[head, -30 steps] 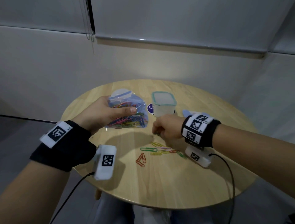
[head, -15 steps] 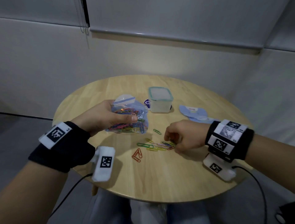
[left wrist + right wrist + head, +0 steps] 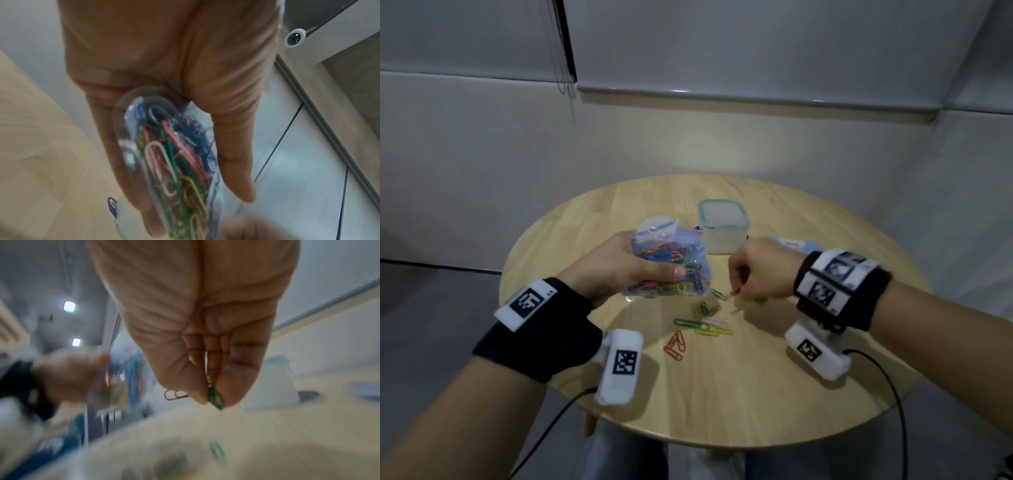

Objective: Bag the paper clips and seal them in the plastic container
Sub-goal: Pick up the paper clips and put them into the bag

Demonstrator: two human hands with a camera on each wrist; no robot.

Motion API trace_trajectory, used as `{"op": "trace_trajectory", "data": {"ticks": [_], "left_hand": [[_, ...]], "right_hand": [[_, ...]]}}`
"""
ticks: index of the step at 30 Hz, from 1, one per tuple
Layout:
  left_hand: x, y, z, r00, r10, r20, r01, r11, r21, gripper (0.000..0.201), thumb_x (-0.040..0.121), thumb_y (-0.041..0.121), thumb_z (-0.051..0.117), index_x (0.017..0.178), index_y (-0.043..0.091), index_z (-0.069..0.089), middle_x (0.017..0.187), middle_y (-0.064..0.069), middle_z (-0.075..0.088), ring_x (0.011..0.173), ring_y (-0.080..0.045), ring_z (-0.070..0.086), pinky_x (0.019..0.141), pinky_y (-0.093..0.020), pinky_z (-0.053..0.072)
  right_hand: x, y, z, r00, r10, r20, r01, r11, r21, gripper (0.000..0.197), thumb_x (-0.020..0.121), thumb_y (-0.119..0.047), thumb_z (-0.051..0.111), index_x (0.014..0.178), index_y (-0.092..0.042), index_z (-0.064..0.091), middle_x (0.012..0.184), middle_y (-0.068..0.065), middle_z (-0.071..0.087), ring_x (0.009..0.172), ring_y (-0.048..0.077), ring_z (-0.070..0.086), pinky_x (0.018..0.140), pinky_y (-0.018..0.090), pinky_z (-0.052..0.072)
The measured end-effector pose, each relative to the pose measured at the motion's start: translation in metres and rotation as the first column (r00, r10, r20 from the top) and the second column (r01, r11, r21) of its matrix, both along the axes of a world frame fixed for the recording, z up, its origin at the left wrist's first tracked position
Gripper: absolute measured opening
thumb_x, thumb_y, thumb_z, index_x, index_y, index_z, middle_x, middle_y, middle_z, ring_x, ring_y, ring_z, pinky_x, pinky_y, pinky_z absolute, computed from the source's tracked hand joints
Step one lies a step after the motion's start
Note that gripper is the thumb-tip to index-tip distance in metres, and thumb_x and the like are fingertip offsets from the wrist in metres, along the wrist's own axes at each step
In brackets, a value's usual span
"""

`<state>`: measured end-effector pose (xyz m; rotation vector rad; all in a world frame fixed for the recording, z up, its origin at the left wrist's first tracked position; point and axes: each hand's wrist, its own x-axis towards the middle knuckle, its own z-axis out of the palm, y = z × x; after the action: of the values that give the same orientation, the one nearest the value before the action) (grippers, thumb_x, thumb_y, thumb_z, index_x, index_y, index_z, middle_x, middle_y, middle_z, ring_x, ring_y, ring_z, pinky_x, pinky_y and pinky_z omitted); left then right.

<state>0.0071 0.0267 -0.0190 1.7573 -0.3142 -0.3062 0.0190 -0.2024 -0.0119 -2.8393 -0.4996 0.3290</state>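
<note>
The left hand grips a clear bag of coloured clips just above the round bench, thumb across its front and fingers curled behind; the left wrist view shows the bag pressed between thumb and fingers, packed with white, green, pink, yellow and blue clips. The right hand, just right of the bag, has its fingertips drawn together in a pinch. In the right wrist view, blurred as it is, the hand seems to nip a green clip between thumb and forefinger, with a red one showing beside it. Loose clips lie on the bench below and between the hands: green, yellow and pink ones in a cluster, an orange pair nearer the person. The container stands beyond the bag with its teal-rimmed lid on.
</note>
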Motion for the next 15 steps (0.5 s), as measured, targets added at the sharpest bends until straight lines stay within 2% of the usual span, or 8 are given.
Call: {"op": "trace_trajectory", "data": {"ticks": [2, 3, 5, 7, 8, 11, 13, 15], "left_hand": [[-0.001, -0.005, 0.001, 1.000, -0.027, 0.016, 0.027, 0.999, 0.048, 0.040, 0.067, 0.004, 0.085, 0.105, 0.008, 0.073, 0.099, -0.008, 0.077, 0.087, -0.017, 0.072, 0.074, -0.021, 0.057], [-0.002, -0.009, 0.001, 0.999, -0.040, 0.025, 0.038, 0.997, 0.067, 0.039, 0.071, 0.001, 0.083, 0.108, 0.006, 0.072, 0.102, -0.010, 0.076, 0.088, -0.017, 0.072, 0.075, -0.021, 0.057], [-0.004, -0.017, 0.002, 0.997, -0.064, 0.035, 0.061, 0.995, 0.084, 0.038, 0.072, 0.000, 0.080, 0.109, 0.003, 0.071, 0.106, -0.014, 0.075, 0.091, -0.020, 0.072, 0.079, -0.024, 0.058], [-0.006, -0.024, 0.003, 0.997, -0.075, 0.036, 0.072, 0.995, 0.070, 0.038, 0.072, 0.000, 0.080, 0.108, 0.003, 0.071, 0.105, -0.014, 0.075, 0.095, -0.026, 0.072, 0.084, -0.030, 0.057], [-0.008, -0.027, 0.005, 0.996, -0.077, 0.039, 0.075, 0.996, 0.051, 0.037, 0.072, 0.000, 0.080, 0.108, 0.004, 0.071, 0.105, -0.014, 0.076, 0.095, -0.026, 0.072, 0.085, -0.031, 0.058], [-0.010, -0.031, 0.010, 0.996, -0.078, 0.050, 0.079, 0.997, -0.024, 0.035, 0.074, -0.001, 0.077, 0.108, 0.008, 0.071, 0.106, -0.013, 0.076, 0.097, -0.026, 0.072, 0.089, -0.034, 0.057], [-0.011, -0.031, 0.012, 0.995, -0.080, 0.052, 0.082, 0.996, -0.038, 0.033, 0.075, 0.000, 0.077, 0.104, 0.012, 0.071, 0.106, -0.013, 0.075, 0.097, -0.026, 0.072, 0.090, -0.036, 0.057], [-0.011, -0.030, 0.011, 0.994, -0.090, 0.060, 0.092, 0.996, -0.017, 0.033, 0.074, 0.000, 0.078, 0.102, 0.016, 0.072, 0.104, -0.011, 0.076, 0.095, -0.023, 0.073, 0.088, -0.034, 0.057]], "right_hand": [[0.004, -0.003, 0.030, 0.994, -0.093, 0.052, 0.075, 0.956, 0.283, 0.020, 0.068, 0.006, 0.065, 0.065, -0.014, 0.064, 0.053, -0.002, 0.063, 0.043, 0.009, 0.058, 0.050, 0.023, 0.049], [0.004, -0.002, 0.047, 0.992, -0.103, 0.066, 0.062, 0.889, 0.453, 0.023, 0.068, 0.011, 0.064, 0.063, -0.011, 0.062, 0.054, 0.003, 0.063, 0.044, 0.013, 0.058, 0.052, 0.027, 0.052], [0.003, 0.007, 0.075, 0.997, -0.053, 0.056, -0.005, 0.682, 0.731, 0.026, 0.069, 0.019, 0.064, 0.063, -0.005, 0.058, 0.060, 0.014, 0.062, 0.044, 0.016, 0.060, 0.052, 0.030, 0.055], [0.003, 0.021, 0.089, 0.997, 0.008, 0.082, -0.072, 0.564, 0.822, 0.025, 0.070, 0.019, 0.065, 0.063, -0.003, 0.057, 0.063, 0.016, 0.061, 0.045, 0.015, 0.060, 0.051, 0.028, 0.055], [0.004, 0.028, 0.091, 0.994, 0.023, 0.109, -0.102, 0.574, 0.813, 0.024, 0.069, 0.018, 0.067, 0.063, -0.004, 0.057, 0.063, 0.016, 0.061, 0.046, 0.015, 0.060, 0.051, 0.027, 0.055], [0.004, 0.038, 0.083, 0.980, 0.058, 0.190, -0.176, 0.699, 0.693, 0.022, 0.068, 0.013, 0.071, 0.064, -0.006, 0.062, 0.069, 0.019, 0.066, 0.056, 0.018, 0.060, 0.054, 0.027, 0.053], [0.003, 0.037, 0.078, 0.979, 0.086, 0.184, -0.184, 0.755, 0.630, 0.016, 0.068, 0.011, 0.073, 0.068, -0.003, 0.065, 0.078, 0.021, 0.070, 0.068, 0.023, 0.063, 0.067, 0.033, 0.057], [0.002, 0.033, 0.081, 0.981, 0.110, 0.163, -0.179, 0.838, 0.516, 0.011, 0.068, 0.002, 0.078, 0.074, -0.005, 0.072, 0.082, 0.015, 0.074, 0.071, 0.017, 0.066, 0.076, 0.033, 0.056]]}}
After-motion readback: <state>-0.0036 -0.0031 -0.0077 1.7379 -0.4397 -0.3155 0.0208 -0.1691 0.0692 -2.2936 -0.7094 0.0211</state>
